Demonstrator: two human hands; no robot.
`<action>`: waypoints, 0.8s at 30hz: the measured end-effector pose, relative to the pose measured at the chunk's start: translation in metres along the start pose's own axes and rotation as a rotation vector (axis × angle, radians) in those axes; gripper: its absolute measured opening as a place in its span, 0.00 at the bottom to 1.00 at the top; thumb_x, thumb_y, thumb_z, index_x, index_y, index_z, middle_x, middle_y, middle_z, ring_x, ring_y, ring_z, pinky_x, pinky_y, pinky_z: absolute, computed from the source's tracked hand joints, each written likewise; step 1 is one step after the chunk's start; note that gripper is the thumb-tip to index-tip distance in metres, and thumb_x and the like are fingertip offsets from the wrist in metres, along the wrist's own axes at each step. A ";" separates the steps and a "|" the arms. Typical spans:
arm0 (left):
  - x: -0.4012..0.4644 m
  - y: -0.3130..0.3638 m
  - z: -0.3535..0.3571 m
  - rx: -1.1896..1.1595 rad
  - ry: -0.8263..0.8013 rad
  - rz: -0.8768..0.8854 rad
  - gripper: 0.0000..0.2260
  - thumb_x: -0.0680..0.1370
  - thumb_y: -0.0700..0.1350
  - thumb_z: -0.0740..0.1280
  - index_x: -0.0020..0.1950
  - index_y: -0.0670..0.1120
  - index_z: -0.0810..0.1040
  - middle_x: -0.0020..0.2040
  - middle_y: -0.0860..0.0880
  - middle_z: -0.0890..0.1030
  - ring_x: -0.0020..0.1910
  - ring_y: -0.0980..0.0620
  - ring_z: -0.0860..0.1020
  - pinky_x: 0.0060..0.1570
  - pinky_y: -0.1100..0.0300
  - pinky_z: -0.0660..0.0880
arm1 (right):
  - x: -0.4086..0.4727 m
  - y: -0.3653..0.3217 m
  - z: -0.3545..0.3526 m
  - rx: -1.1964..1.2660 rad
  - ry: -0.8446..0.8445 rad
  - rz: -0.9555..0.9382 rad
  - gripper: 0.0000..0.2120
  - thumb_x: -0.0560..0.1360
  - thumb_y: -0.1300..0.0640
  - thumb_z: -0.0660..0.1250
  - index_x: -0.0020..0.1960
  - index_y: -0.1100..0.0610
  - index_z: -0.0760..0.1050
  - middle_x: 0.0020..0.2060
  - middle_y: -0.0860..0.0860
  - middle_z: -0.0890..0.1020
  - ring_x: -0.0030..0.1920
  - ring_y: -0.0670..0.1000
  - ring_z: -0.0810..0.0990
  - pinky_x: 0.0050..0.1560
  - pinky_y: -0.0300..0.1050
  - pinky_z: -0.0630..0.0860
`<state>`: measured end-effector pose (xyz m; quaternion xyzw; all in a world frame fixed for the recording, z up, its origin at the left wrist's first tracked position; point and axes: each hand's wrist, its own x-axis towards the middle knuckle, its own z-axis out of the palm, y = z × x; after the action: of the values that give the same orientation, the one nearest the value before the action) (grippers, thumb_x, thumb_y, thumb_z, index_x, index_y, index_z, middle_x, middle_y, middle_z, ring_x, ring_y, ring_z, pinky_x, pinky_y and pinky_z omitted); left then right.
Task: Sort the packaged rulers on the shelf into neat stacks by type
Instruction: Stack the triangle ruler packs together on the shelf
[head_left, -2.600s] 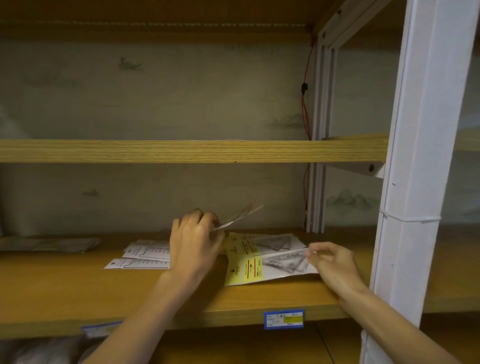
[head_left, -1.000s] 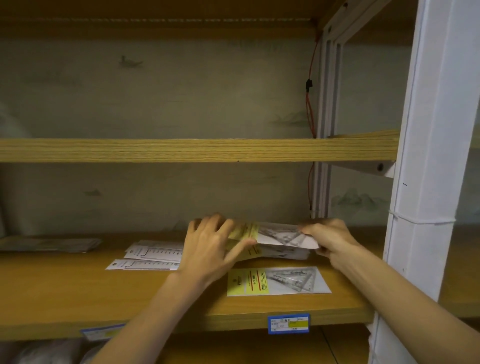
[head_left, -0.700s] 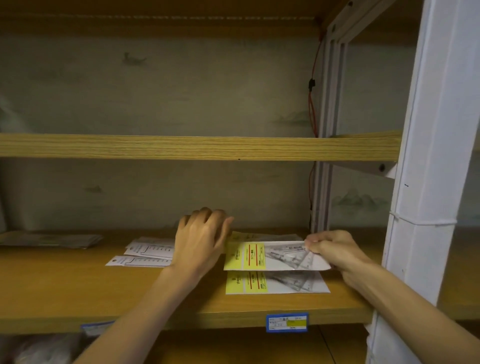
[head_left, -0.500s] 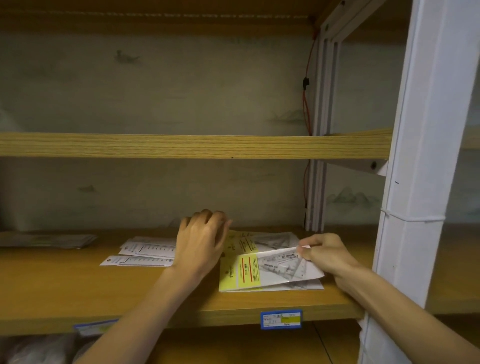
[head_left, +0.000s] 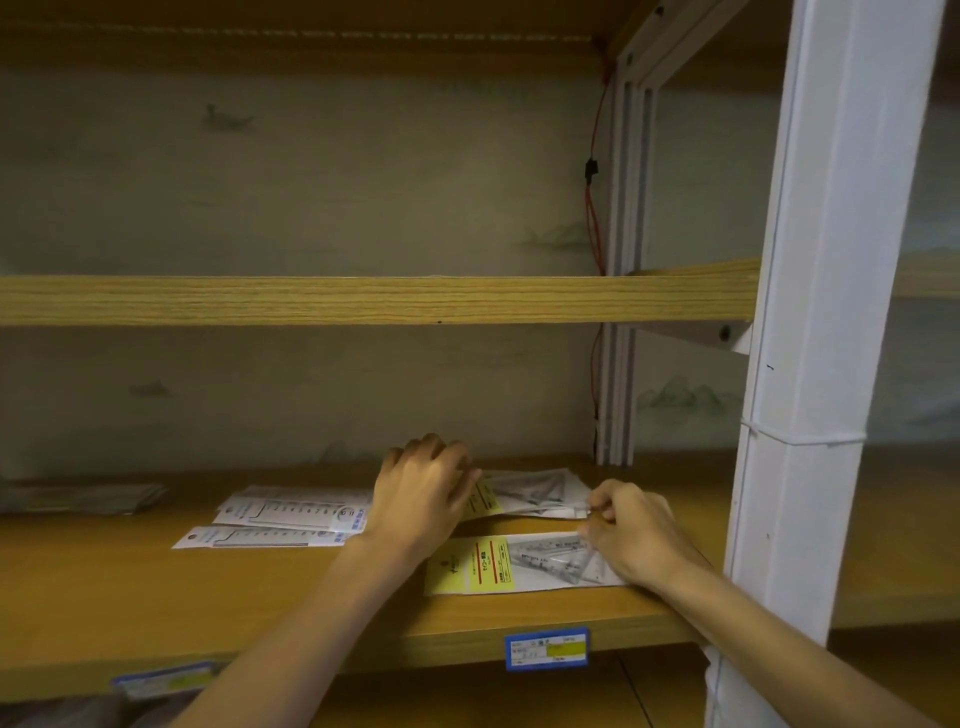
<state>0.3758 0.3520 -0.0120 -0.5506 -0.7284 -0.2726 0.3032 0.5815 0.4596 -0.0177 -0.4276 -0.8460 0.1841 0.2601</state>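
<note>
Light, slick, floppy triangle packs (head_left: 530, 496) at shelf (head_left: 260, 597) rear under curled left hand (head_left: 421, 506), right hand (head_left: 631, 530) apparently pinching top pack's right edge above front stack (head_left: 519, 566); best pinched by stiffer card end.

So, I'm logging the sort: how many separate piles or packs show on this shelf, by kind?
Yellow-label triangle ruler packs: 2 groups, front stack and rear pile
White straight ruler packs: 1 group
Dark packs, far left: 1 group
Total: 4
</note>
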 end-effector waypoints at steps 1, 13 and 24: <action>0.002 0.001 0.001 -0.008 -0.029 0.015 0.08 0.78 0.53 0.66 0.51 0.50 0.79 0.49 0.51 0.80 0.47 0.47 0.78 0.48 0.53 0.70 | 0.000 -0.001 0.000 -0.011 0.005 -0.009 0.15 0.76 0.52 0.68 0.62 0.50 0.72 0.54 0.48 0.77 0.55 0.48 0.76 0.53 0.46 0.77; 0.017 0.018 0.017 -0.096 -0.568 0.013 0.27 0.76 0.65 0.60 0.72 0.56 0.64 0.69 0.51 0.71 0.67 0.49 0.68 0.65 0.53 0.66 | 0.020 -0.010 -0.002 0.350 0.225 0.085 0.08 0.77 0.56 0.68 0.55 0.54 0.77 0.46 0.50 0.81 0.48 0.49 0.77 0.43 0.38 0.68; 0.017 0.016 0.024 0.049 -0.489 0.122 0.18 0.80 0.54 0.57 0.71 0.55 0.65 0.63 0.46 0.75 0.61 0.44 0.74 0.61 0.52 0.67 | 0.023 -0.017 0.002 0.405 0.227 0.136 0.09 0.77 0.60 0.66 0.56 0.55 0.78 0.50 0.52 0.82 0.51 0.49 0.76 0.48 0.37 0.68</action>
<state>0.3845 0.3843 -0.0142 -0.6358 -0.7517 -0.0949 0.1473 0.5583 0.4690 -0.0038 -0.4405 -0.7265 0.3176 0.4211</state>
